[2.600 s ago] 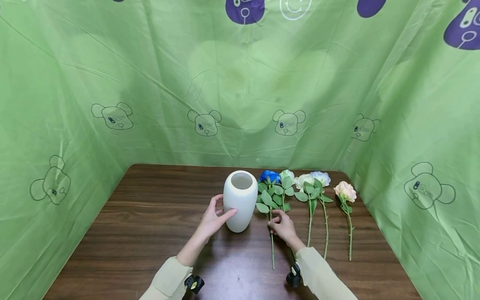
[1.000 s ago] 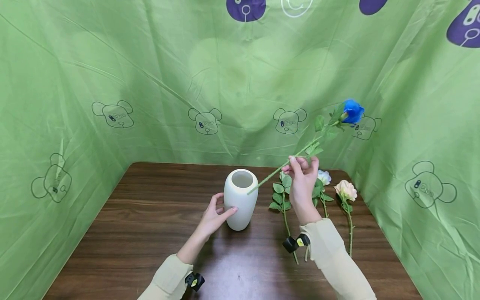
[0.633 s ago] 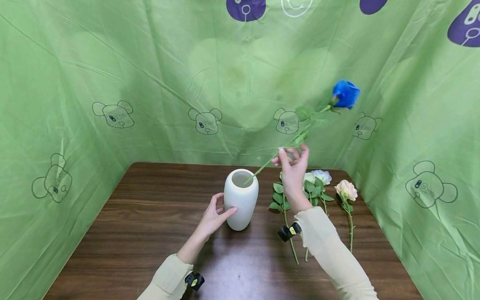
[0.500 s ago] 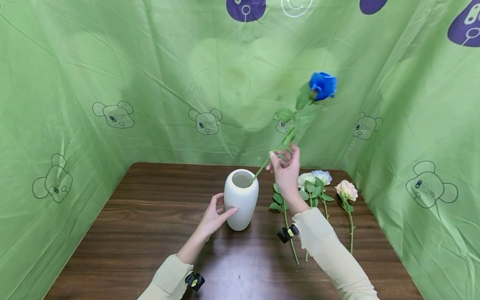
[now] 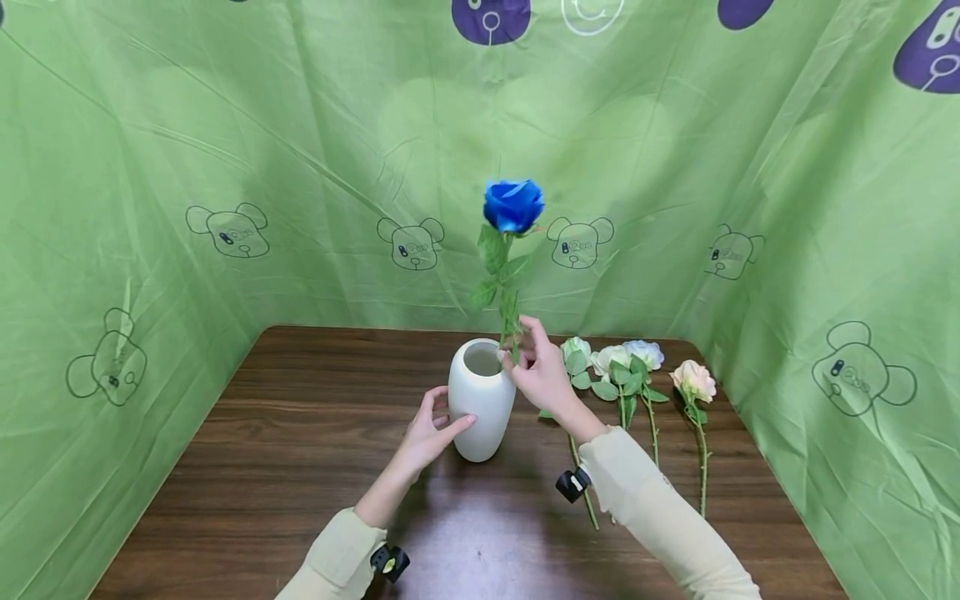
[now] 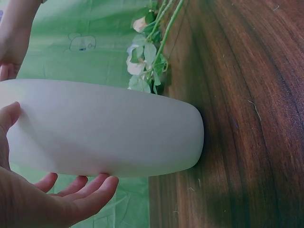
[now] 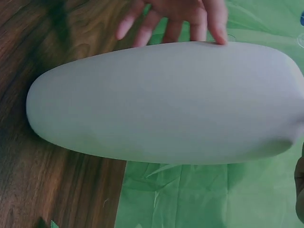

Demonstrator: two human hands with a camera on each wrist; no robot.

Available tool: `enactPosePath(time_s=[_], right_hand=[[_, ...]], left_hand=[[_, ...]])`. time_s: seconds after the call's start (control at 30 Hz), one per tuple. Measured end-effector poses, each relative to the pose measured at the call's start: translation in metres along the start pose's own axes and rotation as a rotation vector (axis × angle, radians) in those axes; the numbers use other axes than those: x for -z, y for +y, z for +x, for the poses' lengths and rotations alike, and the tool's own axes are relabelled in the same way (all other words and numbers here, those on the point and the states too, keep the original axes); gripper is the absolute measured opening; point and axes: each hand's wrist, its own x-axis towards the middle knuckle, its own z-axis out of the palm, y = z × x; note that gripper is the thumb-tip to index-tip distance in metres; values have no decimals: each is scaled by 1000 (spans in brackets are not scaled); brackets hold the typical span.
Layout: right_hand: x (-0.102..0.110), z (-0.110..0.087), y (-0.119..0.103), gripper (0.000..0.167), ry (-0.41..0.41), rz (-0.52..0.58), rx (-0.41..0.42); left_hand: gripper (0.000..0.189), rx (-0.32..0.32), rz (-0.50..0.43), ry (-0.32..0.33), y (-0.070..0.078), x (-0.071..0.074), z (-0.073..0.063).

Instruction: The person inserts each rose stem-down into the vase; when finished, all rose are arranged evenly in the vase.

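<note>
A tall white vase [image 5: 483, 417] stands upright on the wooden table. My left hand [image 5: 422, 440] holds its left side, thumb on the front and fingers reaching behind, as the left wrist view also shows with the vase [image 6: 104, 128] filling its middle. At the vase's mouth, my right hand [image 5: 543, 377] pinches the stem of a blue rose [image 5: 513, 206]. The rose stands nearly upright, its bloom and leaves above the rim. The lower stem end is hidden by the vase and the fingers. In the right wrist view the vase [image 7: 156, 104] covers the pinch.
To the right lie several more roses: a whitish-green one [image 5: 576, 350], a cream one [image 5: 606, 360], a pale blue one [image 5: 643, 354] and a pink one [image 5: 693, 381]. Green cloth [image 5: 315, 167] with bear prints rises behind the table [image 5: 300, 433] and at both sides.
My right hand picked the blue rose up from the table, brought it left to the vase and swung it from slanted to nearly upright, then lower. The left hand has stayed on the vase.
</note>
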Motion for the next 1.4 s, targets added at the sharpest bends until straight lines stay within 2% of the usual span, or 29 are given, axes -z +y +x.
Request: enactPosePath(time_s=[0.13, 0.27, 0.43, 0.6, 0.67, 0.83, 0.97, 1.1, 1.2, 1.3, 1.4], right_hand=[[-3, -4, 12, 39, -74, -68, 18], [-5, -5, 28, 29, -119, -143, 1], [-3, -4, 30, 30, -139, -198, 5], [-3, -3, 28, 34, -166, -223, -28], [-3, -2, 27, 34, -177, -229, -33], [-2, -4, 26, 32, -193, -183, -56], [2, -7, 28, 30, -163, -103, -84], [13, -10, 15, 23, -79, -16, -127], [24, -14, 6, 21, -19, 9, -188], [32, -21, 15, 19, 21, 1, -261], [39, -31, 41, 18, 49, 4, -328]], left_hand=[[68, 3, -4, -4, 0, 0, 0], [69, -1, -4, -9, 0, 1, 0], [71, 5, 1, -8, 0, 1, 1], [72, -3, 9, -31, 0, 2, 3], [71, -7, -3, -46, 3, 3, 2], [66, -20, -25, -62, 23, 4, -10], [64, -7, -9, -48, 33, 4, -16], [64, 2, -7, -34, 35, 2, -18], [64, 7, -16, -33, 36, 2, -18], [64, 9, -18, -34, 36, 2, -18], [64, 6, -18, -32, 35, 2, -18]])
